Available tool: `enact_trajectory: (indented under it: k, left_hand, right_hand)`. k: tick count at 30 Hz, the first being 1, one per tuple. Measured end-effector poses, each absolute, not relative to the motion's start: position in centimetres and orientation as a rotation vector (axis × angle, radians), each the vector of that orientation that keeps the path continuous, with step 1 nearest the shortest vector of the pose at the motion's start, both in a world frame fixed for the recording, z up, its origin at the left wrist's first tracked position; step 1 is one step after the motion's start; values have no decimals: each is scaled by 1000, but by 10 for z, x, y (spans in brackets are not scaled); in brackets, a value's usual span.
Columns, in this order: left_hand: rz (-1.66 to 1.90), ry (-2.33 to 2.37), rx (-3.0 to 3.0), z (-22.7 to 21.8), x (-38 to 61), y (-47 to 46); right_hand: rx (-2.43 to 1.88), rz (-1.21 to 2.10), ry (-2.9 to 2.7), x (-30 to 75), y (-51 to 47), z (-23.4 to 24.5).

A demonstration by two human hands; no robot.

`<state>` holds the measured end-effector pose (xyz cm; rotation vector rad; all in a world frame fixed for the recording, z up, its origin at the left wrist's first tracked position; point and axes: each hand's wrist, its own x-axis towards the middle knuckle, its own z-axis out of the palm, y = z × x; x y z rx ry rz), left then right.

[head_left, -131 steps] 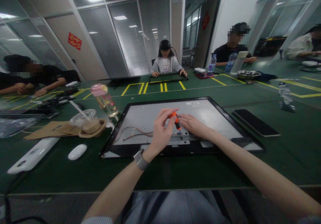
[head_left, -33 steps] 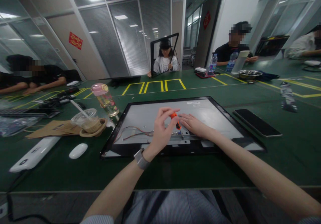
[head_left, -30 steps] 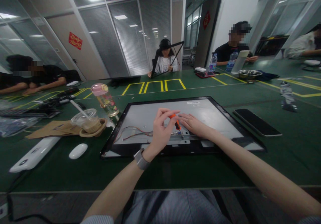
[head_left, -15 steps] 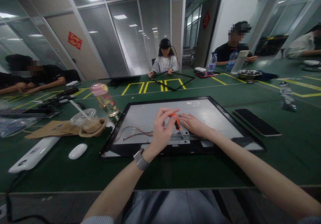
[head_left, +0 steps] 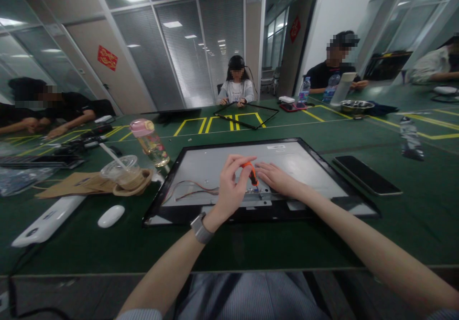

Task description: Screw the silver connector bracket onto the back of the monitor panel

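Observation:
My left hand [head_left: 233, 182] is closed on an orange and black screwdriver [head_left: 254, 175], thumb and fingers round the top of its handle. The screwdriver leans slightly, and its tip meets a small metal bracket [head_left: 264, 202] near the front edge of a flat display panel [head_left: 215, 162]. My right hand [head_left: 274, 176] lies flat on the panel's grey back, fingers stretched out, just right of the screwdriver. Thin wires [head_left: 193, 186] curve over the panel left of my left hand. A black frame borders the panel, which lies face down.
Left of the panel are a white mouse-shaped case [head_left: 111, 216], a plastic cup [head_left: 124, 172], a pink-lidded bottle [head_left: 150, 143] and a white power bank [head_left: 48, 222]. A phone [head_left: 367, 174] lies to the right. Across the green table, a person [head_left: 236, 88] holds a thin black frame [head_left: 265, 119].
My hands keep their places, and the screwdriver handle looks slightly turned. Across the table, the person's hands have moved closer together on the black frame.

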<state>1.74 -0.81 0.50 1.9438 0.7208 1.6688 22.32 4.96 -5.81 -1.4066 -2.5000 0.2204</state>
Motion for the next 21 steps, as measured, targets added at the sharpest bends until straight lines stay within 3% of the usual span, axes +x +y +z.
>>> enact_trajectory:
  k: [10, 21]
  left_hand:
    - [1576, 578, 1864, 5, 18, -9]
    - [1728, 672, 1919, 5, 19, -9]
  right_hand:
    - [-1359, 216, -2502, 224, 49, -59]
    - [-1338, 193, -2530, 225, 51, -60]
